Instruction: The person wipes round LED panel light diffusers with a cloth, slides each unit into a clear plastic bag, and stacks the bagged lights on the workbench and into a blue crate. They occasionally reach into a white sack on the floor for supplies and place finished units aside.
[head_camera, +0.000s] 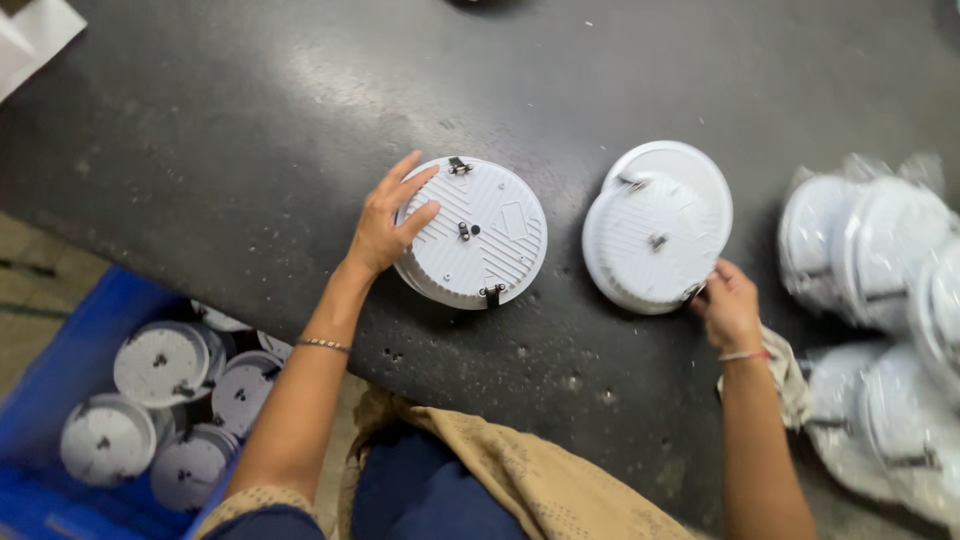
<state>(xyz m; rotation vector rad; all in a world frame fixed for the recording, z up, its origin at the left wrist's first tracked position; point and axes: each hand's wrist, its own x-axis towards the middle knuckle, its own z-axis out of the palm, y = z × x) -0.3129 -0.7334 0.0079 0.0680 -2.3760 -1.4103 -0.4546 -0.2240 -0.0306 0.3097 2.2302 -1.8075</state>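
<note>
Round white lamp (480, 235), ribbed back up, lying on the dark table (230, 140) near its front edge. Left hand (385, 225) resting on its left rim, fingers spread wide and flat. Second lamp (655, 235) just to the right, stacked askew on another; right hand (730, 305) touching its lower right edge, fingers curled narrow. Bagged lamps (880, 250) further right. Blue crate (60, 370) of lamps below left.

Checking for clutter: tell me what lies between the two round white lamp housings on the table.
Nothing: the head view shows only bare dark table between the left housing and the right housing.
</note>
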